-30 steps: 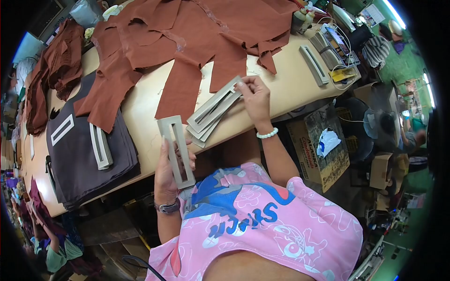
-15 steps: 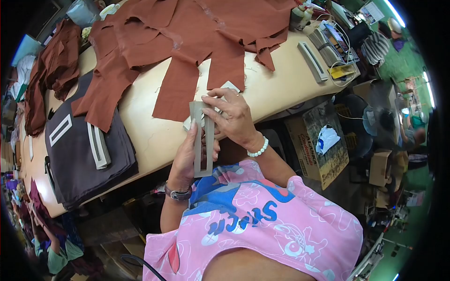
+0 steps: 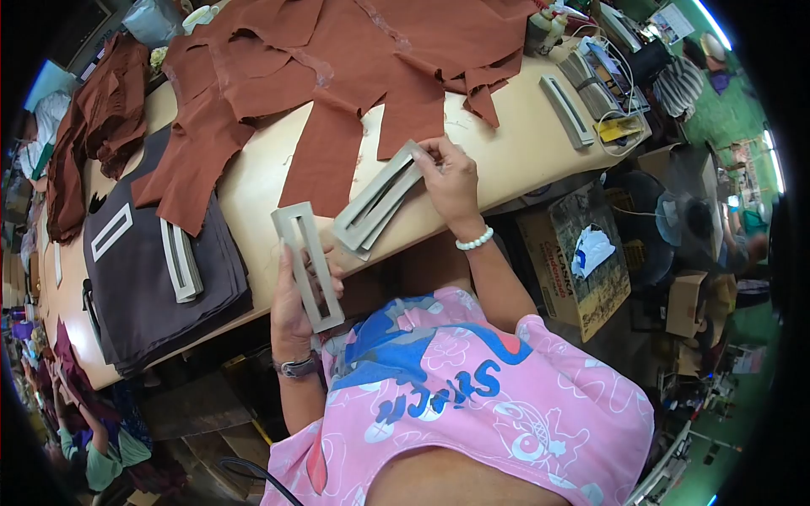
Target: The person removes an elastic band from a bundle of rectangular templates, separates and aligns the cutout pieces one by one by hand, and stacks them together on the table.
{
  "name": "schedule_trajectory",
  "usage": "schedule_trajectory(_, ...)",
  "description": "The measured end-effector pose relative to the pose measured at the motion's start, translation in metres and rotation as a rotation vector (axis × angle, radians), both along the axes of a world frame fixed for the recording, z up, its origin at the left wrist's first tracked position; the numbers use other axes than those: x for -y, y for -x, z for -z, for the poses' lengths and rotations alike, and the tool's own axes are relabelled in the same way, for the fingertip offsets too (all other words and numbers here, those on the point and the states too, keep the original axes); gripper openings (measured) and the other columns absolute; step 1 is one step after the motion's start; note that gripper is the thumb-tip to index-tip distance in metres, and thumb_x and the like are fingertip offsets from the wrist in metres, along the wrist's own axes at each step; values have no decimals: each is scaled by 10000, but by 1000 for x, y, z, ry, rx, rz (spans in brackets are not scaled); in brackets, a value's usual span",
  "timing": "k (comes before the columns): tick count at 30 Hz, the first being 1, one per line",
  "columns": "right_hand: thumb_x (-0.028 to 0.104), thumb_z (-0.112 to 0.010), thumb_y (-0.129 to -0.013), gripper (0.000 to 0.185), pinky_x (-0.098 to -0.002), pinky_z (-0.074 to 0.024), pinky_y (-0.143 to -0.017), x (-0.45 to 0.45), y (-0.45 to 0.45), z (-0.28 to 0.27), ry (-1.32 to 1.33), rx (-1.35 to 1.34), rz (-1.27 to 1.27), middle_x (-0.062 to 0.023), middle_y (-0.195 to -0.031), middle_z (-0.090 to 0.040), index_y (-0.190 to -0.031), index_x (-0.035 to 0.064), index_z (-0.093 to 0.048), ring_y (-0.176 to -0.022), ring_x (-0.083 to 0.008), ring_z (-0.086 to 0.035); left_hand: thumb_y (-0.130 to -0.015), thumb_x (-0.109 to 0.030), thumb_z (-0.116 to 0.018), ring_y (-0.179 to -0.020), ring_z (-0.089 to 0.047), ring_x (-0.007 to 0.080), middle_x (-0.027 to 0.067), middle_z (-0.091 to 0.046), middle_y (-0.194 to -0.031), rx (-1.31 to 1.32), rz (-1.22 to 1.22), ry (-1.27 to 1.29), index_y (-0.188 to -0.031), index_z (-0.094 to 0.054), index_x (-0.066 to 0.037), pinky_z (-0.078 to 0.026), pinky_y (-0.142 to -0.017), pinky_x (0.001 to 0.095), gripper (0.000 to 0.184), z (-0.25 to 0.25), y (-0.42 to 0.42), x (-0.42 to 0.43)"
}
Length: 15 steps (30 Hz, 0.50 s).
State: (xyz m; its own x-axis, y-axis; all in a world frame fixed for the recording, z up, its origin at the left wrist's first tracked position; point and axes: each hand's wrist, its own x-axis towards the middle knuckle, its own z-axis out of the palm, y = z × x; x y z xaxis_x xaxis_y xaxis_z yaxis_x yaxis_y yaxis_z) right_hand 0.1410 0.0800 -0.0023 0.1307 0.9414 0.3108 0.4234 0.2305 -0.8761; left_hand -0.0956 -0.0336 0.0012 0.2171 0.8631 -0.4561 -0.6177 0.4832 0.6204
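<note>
My left hand (image 3: 295,295) is closed round a grey slotted frame (image 3: 298,221), a long rectangle with a narrow opening, held upright over the table's front edge. My right hand (image 3: 451,181) pinches the upper end of a small stack of similar slotted frames (image 3: 363,221), which lies slanted at the table edge. The two sets of frames are apart. Rust-brown cloth pieces (image 3: 321,160) lie just behind them. To the left, a stack of dark cloth (image 3: 139,295) bears a single pale frame (image 3: 112,233) and a pile of frames (image 3: 180,266).
Another slotted frame (image 3: 565,111) lies at the table's right, beside a bundle with cables (image 3: 591,84). A cardboard box (image 3: 557,278) with a white plastic bag (image 3: 592,251) stands below. Crumpled brown cloth (image 3: 105,118) is at the far left; another person (image 3: 101,455) is at lower left.
Half a second ago both hands were together at one frame. Since then my left hand has moved left with its frame, and my right hand has moved up to the stack's end.
</note>
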Motion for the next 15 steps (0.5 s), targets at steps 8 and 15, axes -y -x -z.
schedule_trajectory(8,156,-665,-731,178,-372,-420,-738,18,25,-23,-309,241,-42,-88,-877,-561,-870,53,-626,-847,-268,-543,-913,-567,-252,-598,-582,143,85,-583,-730,-45,184,-65,-1108,-496,-12,-486,-555,245,636,-9,-33,-12)
schedule_trajectory(15,139,-651,-734,156,-374,-413,-737,33,43,-32,-441,290,-232,-57,-862,-574,-864,53,-643,-842,-267,-542,-928,-532,-258,-562,-571,176,108,-580,-704,72,189,-23,-1055,-490,-45,-493,-527,271,554,-11,-51,-19)
